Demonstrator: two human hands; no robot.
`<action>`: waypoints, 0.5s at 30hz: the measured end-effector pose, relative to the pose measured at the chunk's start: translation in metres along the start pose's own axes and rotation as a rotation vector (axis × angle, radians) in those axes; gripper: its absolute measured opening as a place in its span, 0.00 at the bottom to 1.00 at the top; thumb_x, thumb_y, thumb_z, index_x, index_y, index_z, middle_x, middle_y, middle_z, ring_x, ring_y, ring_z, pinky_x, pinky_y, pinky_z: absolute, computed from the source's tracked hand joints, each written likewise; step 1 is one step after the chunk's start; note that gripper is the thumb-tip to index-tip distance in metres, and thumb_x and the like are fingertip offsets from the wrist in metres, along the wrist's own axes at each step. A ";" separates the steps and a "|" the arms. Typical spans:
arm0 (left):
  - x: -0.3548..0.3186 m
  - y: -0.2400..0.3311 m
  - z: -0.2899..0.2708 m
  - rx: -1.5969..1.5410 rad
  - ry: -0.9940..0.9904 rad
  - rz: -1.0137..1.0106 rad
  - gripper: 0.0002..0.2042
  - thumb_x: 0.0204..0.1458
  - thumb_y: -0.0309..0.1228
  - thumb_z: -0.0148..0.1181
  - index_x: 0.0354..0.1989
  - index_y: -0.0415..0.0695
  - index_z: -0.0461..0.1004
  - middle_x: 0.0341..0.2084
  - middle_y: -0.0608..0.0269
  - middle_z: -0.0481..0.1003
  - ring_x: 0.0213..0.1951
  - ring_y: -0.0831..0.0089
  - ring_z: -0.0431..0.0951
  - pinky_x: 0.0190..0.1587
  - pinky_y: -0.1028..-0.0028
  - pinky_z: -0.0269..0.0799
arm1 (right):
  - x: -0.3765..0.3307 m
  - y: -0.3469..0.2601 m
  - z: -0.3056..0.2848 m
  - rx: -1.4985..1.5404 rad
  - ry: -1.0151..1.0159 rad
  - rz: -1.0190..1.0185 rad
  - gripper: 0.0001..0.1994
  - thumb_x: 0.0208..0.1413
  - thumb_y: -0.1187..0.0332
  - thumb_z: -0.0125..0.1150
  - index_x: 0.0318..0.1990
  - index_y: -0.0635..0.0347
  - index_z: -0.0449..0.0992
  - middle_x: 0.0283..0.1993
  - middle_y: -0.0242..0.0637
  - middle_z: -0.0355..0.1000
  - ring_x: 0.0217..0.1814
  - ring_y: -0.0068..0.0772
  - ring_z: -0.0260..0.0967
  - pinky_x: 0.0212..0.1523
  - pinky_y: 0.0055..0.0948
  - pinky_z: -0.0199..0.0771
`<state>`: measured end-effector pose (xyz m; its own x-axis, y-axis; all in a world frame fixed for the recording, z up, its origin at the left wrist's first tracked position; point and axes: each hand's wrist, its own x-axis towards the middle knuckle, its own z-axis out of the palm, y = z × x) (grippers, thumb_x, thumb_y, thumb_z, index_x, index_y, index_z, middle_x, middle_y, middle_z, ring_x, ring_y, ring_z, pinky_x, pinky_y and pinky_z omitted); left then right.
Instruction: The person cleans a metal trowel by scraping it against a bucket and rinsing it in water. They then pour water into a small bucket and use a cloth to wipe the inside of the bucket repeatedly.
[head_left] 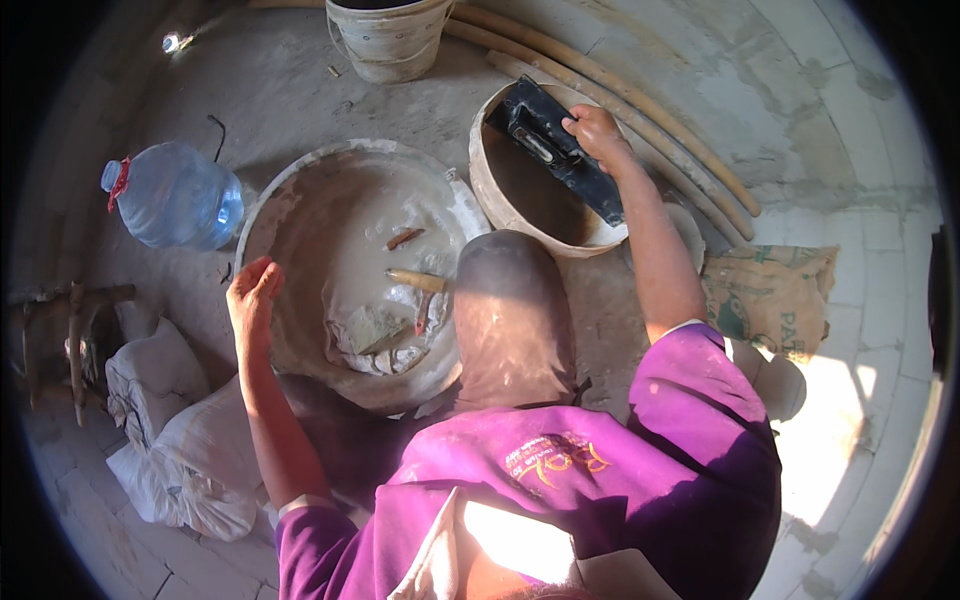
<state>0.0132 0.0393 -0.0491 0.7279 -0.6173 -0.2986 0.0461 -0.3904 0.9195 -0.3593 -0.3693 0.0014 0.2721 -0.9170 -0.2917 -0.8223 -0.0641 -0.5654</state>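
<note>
I'm seeing black plastering float (575, 165) slanting across round tub (494, 195), upper right of centre. Right hand (598, 138) is clamping float's edge. Left hand (255, 287), well apart, is sitting by left rim of wide basin (285, 205), fingers bent; I can't tell whether it's holding anything. Clear plastic jug (180, 197) is lying upper left; pail (388, 48) is standing top centre.

1 bucket (388, 55), its far rim beyond the top edge
</note>
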 end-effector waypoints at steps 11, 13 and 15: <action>-0.002 -0.020 0.000 0.107 -0.009 0.043 0.17 0.56 0.33 0.62 0.48 0.34 0.73 0.36 0.63 0.77 0.36 0.76 0.76 0.43 0.76 0.70 | 0.036 -0.038 0.036 -0.935 -0.354 -0.336 0.15 0.50 0.69 0.49 0.38 0.68 0.80 0.47 0.56 0.73 0.47 0.53 0.75 0.48 0.41 0.74; 0.002 -0.016 0.015 0.130 -0.053 0.049 0.17 0.56 0.33 0.62 0.48 0.33 0.73 0.36 0.61 0.77 0.37 0.75 0.76 0.43 0.75 0.70 | 0.079 0.032 0.065 -1.152 -0.541 -0.450 0.14 0.51 0.69 0.50 0.36 0.66 0.81 0.44 0.54 0.75 0.48 0.50 0.75 0.48 0.40 0.74; 0.002 -0.019 0.007 0.177 -0.029 0.057 0.17 0.55 0.34 0.62 0.48 0.34 0.73 0.36 0.60 0.78 0.37 0.74 0.77 0.44 0.75 0.70 | 0.073 0.040 0.094 -1.001 -0.449 -0.355 0.14 0.52 0.68 0.51 0.40 0.64 0.81 0.47 0.52 0.75 0.50 0.48 0.75 0.50 0.41 0.74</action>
<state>0.0091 0.0409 -0.0687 0.7059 -0.6601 -0.2569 -0.1178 -0.4671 0.8763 -0.3254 -0.4021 -0.1147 0.5553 -0.5749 -0.6009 -0.6376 -0.7582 0.1364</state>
